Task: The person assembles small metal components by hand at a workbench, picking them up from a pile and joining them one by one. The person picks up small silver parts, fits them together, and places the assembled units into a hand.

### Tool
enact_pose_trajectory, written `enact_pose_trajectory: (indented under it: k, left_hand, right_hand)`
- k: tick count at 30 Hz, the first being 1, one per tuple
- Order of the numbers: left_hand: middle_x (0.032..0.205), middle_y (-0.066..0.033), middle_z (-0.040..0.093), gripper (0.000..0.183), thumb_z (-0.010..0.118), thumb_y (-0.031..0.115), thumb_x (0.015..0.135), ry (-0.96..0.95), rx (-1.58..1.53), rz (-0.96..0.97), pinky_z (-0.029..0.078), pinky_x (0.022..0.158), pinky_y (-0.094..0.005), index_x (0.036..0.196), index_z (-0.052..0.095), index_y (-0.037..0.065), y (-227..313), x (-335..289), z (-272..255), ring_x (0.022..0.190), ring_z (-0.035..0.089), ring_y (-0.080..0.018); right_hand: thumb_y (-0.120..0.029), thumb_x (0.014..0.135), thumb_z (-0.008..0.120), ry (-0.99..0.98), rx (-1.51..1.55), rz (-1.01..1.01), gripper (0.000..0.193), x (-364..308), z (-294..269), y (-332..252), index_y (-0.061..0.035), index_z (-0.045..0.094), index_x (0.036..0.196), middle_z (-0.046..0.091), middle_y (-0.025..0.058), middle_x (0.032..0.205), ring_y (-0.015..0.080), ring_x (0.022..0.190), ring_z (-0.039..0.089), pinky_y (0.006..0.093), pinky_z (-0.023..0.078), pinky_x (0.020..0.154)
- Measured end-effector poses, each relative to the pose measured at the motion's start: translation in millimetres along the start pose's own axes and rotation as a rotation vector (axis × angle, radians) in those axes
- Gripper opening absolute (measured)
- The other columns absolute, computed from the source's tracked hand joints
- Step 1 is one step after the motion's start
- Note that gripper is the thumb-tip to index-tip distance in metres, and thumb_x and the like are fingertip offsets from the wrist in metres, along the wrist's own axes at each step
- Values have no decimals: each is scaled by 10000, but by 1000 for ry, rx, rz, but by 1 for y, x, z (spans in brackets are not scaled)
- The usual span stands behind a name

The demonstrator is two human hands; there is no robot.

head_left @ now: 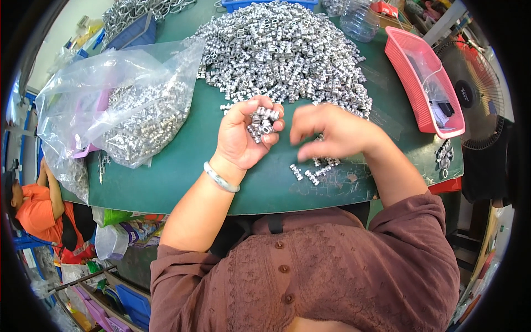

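Several small silvery metal fittings [262, 123], ribbed and tube-like, lie cupped in my left hand [243, 133], its fingers curled around them. A pale bangle [221, 177] circles that wrist. Just to the right, my right hand [332, 133] hovers over the green table [249, 193], slightly blurred. Its thumb and fingers are apart, and no fitting shows between them. Below it are a few loose fittings [312, 176], some partly hidden by the hand. Beyond both hands rises a big heap of the same kind of fittings [287, 52].
A clear plastic bag [133, 110] of small metal parts lies at the left. On the right stand a pink basket [398, 72], a fan [470, 91] and a clear plastic jar [359, 22]. A person in orange [41, 213] sits at far left.
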State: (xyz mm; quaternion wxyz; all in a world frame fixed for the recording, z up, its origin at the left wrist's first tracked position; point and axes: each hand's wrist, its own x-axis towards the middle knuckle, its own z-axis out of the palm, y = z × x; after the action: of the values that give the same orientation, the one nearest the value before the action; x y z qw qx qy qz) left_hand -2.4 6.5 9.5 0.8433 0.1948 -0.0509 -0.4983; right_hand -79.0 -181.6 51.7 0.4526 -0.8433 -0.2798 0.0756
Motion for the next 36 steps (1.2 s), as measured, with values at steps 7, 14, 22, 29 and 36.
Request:
enact_pose_trajectory:
  k: [7, 14, 22, 29, 36]
  left_hand:
    - [905, -124, 564, 150, 542, 157, 827, 75, 24, 61, 434, 472, -232, 941, 553, 60, -1, -1, 0, 723, 550, -218]
    - [910, -113, 559, 135, 570, 126, 812, 53, 155, 44, 415, 456, -212, 937, 549, 81, -2, 0, -2, 725, 540, -190]
    - [745, -24, 580, 114, 630, 106, 783, 110, 388, 18, 363, 455, -184, 868, 557, 89, -7, -4, 10, 643, 542, -116]
    - [744, -4, 570, 152, 675, 71, 750, 134, 617, 115, 364, 452, -175, 860, 570, 67, -16, -5, 14, 603, 528, -71]
    - [762, 5, 570, 124, 665, 83, 761, 189, 744, 198, 355, 448, -160, 849, 577, 77, -19, -4, 16, 593, 503, -48]
  right_hand:
    - [-161, 622, 706, -246, -347, -68, 259, 2, 23, -1, -44, 545, 788, 530, 97, 796, 299, 900, 499, 388, 403, 778]
    - [-69, 679, 648, -237, -47, 115, 193, 4, 17, -3, -30, 503, 799, 546, 86, 746, 267, 698, 546, 348, 433, 634]
    - [-24, 696, 578, 206, 77, 70, 139, 3, 7, -7, -42, 503, 811, 524, 34, 717, 122, 649, 515, 252, 423, 569]
    - [20, 680, 582, 387, -67, 30, 173, 4, 7, -7, -22, 512, 833, 504, 36, 747, 122, 662, 491, 242, 420, 601]
    - [-6, 663, 604, 453, -196, -71, 338, 5, 11, -3, -41, 495, 981, 492, 71, 720, 215, 660, 507, 317, 426, 592]
